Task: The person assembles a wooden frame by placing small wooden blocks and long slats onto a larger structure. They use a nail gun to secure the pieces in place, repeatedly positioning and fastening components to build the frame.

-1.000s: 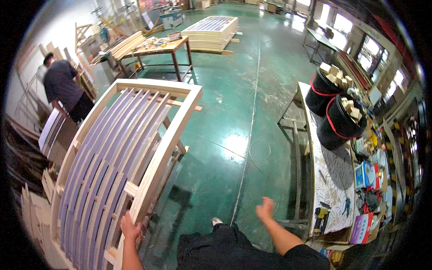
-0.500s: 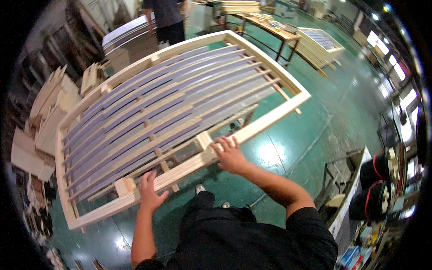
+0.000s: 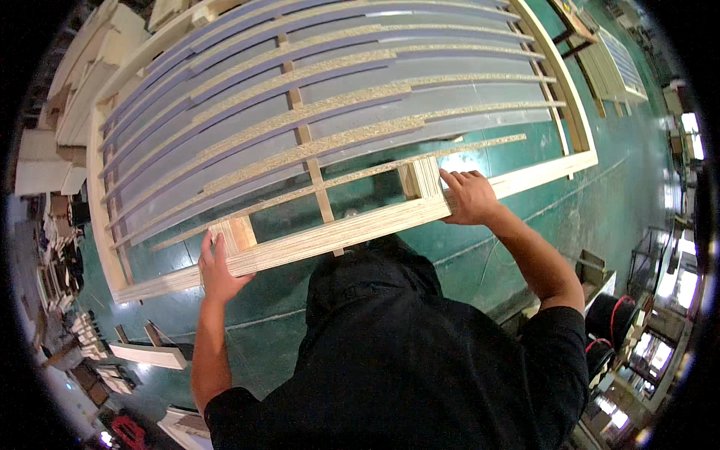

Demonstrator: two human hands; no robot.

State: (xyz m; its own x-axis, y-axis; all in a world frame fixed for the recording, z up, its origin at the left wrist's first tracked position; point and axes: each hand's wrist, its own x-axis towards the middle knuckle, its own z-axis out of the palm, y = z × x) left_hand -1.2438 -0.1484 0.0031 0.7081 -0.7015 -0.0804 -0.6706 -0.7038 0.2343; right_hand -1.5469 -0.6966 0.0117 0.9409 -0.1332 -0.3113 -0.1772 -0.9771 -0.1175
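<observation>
A large rectangular wooden frame [image 3: 337, 232] lies across the space before me, its near rail running slightly up to the right. My left hand [image 3: 219, 271] grips this rail beside a short wooden block [image 3: 234, 234], fingers over the top and thumb on the near side. My right hand [image 3: 471, 198] is closed over the rail just right of a second block [image 3: 421, 178]; part of its grip is hidden underneath. Inside the frame lie several long chipboard strips [image 3: 307, 112], stepped with purplish-grey edges. A narrow cross slat [image 3: 319, 180] passes beneath them.
Stacked pale boards [image 3: 94, 67] stand close to the frame's far left corner. Another slatted panel stack [image 3: 616, 71] lies at the far right. Dark rolls with red bands [image 3: 611, 319] are at my right. A white board [image 3: 148, 355] lies low on the green floor at left.
My view has moved in over the near rail, so the frame looks larger and closer. Both hands stay at the rail, now farther apart in view. The person beyond the frame has left view.
</observation>
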